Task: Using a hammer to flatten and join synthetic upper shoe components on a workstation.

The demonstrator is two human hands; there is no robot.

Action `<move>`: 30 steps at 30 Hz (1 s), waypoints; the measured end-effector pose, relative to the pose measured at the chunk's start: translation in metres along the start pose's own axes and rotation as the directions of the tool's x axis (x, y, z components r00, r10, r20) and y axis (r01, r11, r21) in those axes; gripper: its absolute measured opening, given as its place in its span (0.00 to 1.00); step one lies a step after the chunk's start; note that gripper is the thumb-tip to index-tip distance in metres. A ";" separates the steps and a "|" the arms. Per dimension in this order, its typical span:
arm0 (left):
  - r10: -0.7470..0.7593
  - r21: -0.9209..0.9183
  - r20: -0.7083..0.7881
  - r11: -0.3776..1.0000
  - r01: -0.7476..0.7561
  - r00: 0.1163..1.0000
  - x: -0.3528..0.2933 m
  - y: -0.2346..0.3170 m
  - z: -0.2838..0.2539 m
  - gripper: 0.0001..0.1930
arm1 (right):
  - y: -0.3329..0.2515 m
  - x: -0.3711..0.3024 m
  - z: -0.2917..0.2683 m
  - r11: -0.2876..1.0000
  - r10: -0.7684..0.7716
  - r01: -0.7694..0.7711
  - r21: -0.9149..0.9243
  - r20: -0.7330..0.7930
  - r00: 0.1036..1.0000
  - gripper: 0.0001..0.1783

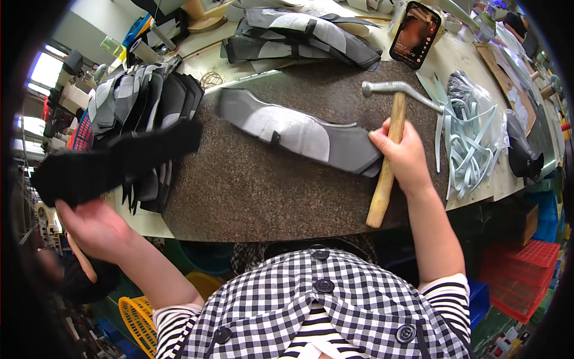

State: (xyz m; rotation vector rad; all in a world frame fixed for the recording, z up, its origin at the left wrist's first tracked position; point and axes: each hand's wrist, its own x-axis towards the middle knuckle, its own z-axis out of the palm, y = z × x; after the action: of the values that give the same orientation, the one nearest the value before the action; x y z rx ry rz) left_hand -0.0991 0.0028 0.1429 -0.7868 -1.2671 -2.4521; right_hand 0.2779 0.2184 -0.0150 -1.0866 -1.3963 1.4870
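My left hand [98, 230] is closed on the end of a long, curved black fabric piece [119, 158], raised at the left in front of a stack of similar pieces [158, 96]. My right hand [406, 155] is wrapped round the wooden handle of a hammer [378, 206], its metal head pointing away from me. The right thumb also touches the right end of a curved grey piece [293, 128] with a silver panel and a small black tab. That piece lies over the brown speckled work slab [269, 203], its left end blurred.
More grey and black pieces [299, 39] are piled at the back. A phone [415, 35] stands upright at the back right. Pale blue strips [469, 149] lie on the right beside a clear plastic bag [469, 90]. Red [520, 278] and yellow [136, 323] baskets sit below the table.
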 end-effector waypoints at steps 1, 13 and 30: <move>0.147 0.058 0.033 0.987 -0.149 0.989 -0.016 0.005 0.001 0.18 | -0.005 0.010 0.000 0.999 -0.023 0.022 -0.048 -0.018 1.000 0.17; -0.335 0.264 0.940 0.827 -0.496 -0.058 -0.173 -0.052 0.041 0.28 | -0.061 -0.027 -0.011 0.966 -0.112 0.116 -0.231 0.029 0.993 0.10; -0.570 0.495 0.777 0.815 -0.302 -0.267 -0.176 -0.042 0.061 0.16 | -0.025 -0.079 -0.005 0.881 0.128 -0.016 -0.472 0.205 0.970 0.24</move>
State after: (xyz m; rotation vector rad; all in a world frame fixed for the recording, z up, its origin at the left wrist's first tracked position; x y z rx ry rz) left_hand 0.0455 0.0753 0.0417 -2.8322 -2.4029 -0.5418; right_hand 0.3069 0.1468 0.0142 -1.2972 -1.9709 1.3951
